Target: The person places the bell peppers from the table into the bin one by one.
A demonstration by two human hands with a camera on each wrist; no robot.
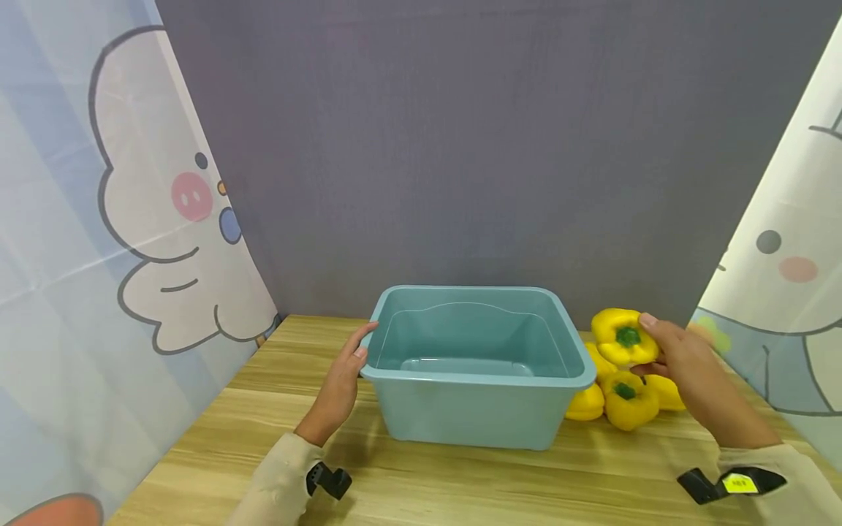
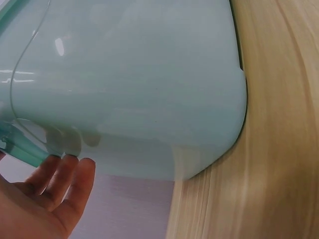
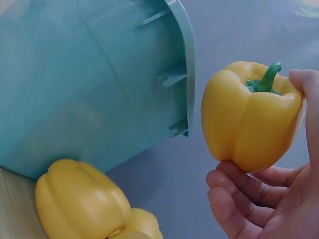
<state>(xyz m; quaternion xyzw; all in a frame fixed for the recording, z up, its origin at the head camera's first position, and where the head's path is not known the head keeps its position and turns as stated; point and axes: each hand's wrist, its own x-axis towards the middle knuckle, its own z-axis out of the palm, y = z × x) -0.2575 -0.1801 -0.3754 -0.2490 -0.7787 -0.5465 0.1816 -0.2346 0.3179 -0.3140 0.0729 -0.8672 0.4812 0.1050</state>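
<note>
My right hand (image 1: 687, 365) pinches a yellow bell pepper (image 1: 621, 337) with a green stem, raised beside the right end of a light teal plastic bin (image 1: 473, 409). In the right wrist view the thumb presses by the pepper's stem end and the fingertips (image 3: 234, 172) support its lower end. Below the held pepper, several more yellow peppers (image 1: 630, 402) lie grouped against the bin's right side. My left hand (image 1: 337, 391) rests at the bin's left rim, its fairly straight fingers (image 2: 79, 184) touching the outer wall in the left wrist view. The visible bin floor is bare.
The bin stands on a wood-grain table (image 1: 447, 486) near a dark grey backdrop (image 1: 473, 146). Cartoon-printed curtains hang at the left (image 1: 59, 219) and right (image 1: 796, 307). Each sleeve carries a black wrist mount, such as the left mount (image 1: 329, 480).
</note>
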